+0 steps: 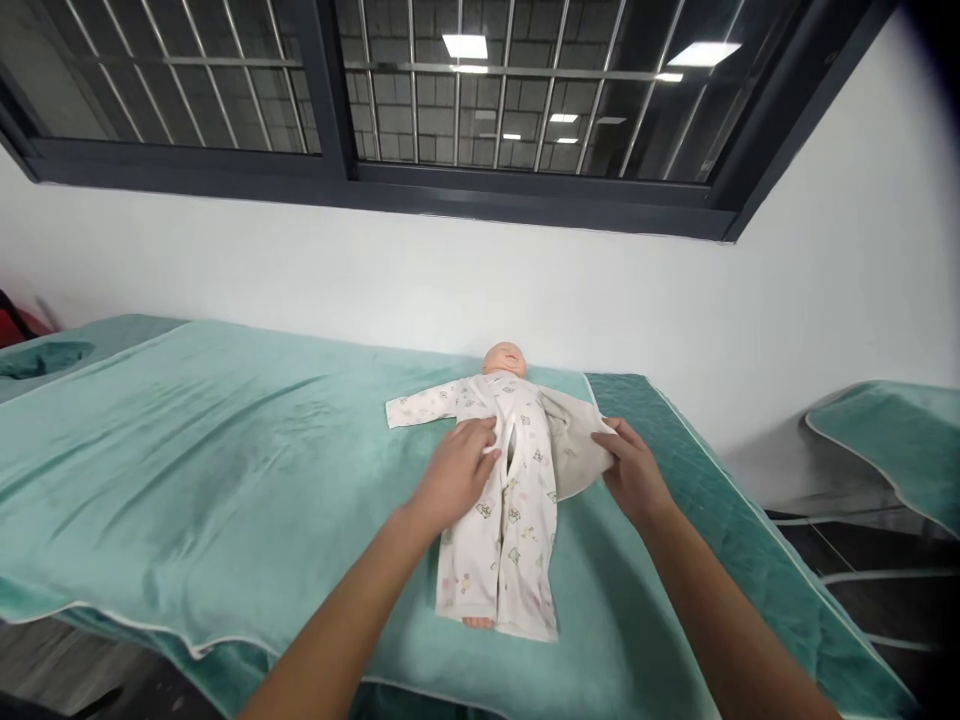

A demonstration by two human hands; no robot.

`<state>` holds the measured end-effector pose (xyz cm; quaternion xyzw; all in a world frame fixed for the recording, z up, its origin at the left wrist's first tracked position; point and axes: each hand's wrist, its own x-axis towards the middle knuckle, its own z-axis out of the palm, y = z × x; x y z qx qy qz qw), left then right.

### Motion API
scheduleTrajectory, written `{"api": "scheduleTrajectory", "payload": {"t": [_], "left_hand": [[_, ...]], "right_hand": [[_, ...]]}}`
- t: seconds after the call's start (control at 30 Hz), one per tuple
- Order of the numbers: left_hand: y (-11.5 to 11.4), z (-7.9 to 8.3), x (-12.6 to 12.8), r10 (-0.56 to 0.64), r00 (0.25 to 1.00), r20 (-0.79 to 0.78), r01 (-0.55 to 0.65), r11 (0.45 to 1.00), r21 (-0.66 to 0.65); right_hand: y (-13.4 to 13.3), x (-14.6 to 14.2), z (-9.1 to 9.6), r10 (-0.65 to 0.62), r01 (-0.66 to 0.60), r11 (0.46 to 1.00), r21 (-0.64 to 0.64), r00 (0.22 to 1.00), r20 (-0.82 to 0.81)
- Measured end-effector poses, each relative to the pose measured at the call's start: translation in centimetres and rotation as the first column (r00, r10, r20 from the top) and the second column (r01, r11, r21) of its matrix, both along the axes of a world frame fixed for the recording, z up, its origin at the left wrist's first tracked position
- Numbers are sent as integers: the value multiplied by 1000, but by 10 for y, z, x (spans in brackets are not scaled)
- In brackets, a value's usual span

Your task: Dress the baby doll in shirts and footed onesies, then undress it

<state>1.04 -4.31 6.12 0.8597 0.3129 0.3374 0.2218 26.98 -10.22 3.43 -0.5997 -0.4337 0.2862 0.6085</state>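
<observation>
A baby doll [504, 359] lies on its back on a teal towel [210, 440], dressed in a white patterned romper [510, 520]. My left hand [454, 472] rests on the doll's chest, fingers pinching the left edge of the romper's open front. My right hand [634, 470] grips the romper's right front flap [574, 450], folded outward so its plain inner side shows. One doll foot [478, 622] pokes out at the bottom of a leg.
The towel covers a padded table [720, 520] against a white wall [675, 300] under a barred dark window [465, 100]. Another teal-covered table [892, 430] stands at the right, across a floor gap. At the far left lies a teal face-hole cushion [41, 358].
</observation>
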Motion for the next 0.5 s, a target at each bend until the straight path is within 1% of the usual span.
{"api": "scheduleTrajectory", "payload": {"t": [0.03, 0.07, 0.1, 0.13, 0.17, 0.2, 0.23, 0.27, 0.3, 0.33, 0.37, 0.4, 0.43, 0.47, 0.5], "left_hand": [[-4, -2, 4, 1, 997, -80, 4, 998, 62], [-6, -4, 6, 7, 990, -141, 8, 995, 104], [-7, -5, 6, 12, 984, -180, 11, 992, 125], [-8, -6, 5, 14, 980, -199, 12, 991, 133], [-8, -7, 3, 6, 980, -199, 20, 992, 128], [-7, -7, 1, -15, 983, -183, 36, 993, 114], [-5, -7, -1, -42, 987, -153, 57, 994, 92], [-2, -7, -3, -64, 992, -108, 72, 995, 67], [2, -8, -5, -69, 996, -49, 71, 997, 41], [8, -10, -6, -46, 999, 18, 45, 999, 11], [14, -12, -6, 7, 997, 82, -5, 1000, -26], [22, -16, -6, 88, 987, 135, -79, 994, -70], [30, -19, -6, 179, 970, 167, -161, 980, -115], [40, -23, -5, 261, 949, 179, -235, 960, -150], [50, -26, -3, 319, 931, 177, -290, 942, -172]], "right_hand": [[0, -12, 8, 59, -62, 996, 57, 997, 51], [0, -24, 16, 125, -140, 988, 70, 975, 181], [-1, -36, 23, 231, -251, 968, 12, 906, 356], [-2, -46, 29, 301, -326, 944, -41, 807, 508], [-4, -54, 33, 331, -366, 928, -73, 716, 615], [-6, -59, 35, 350, -387, 917, -101, 657, 668], [-8, -62, 36, 354, -392, 914, -106, 642, 680], [-8, -62, 35, 353, -388, 916, -98, 670, 653], [-8, -60, 32, 345, -374, 924, -80, 724, 597], [-6, -57, 29, 322, -345, 937, -56, 788, 524], [-2, -52, 24, 277, -296, 955, -30, 849, 450], [2, -46, 18, 213, -228, 974, -9, 897, 388], [8, -40, 12, 141, -153, 988, 5, 925, 354], [14, -34, 6, 68, -79, 997, 17, 934, 352], [22, -28, -1, 6, -18, 999, 29, 925, 379]]}}
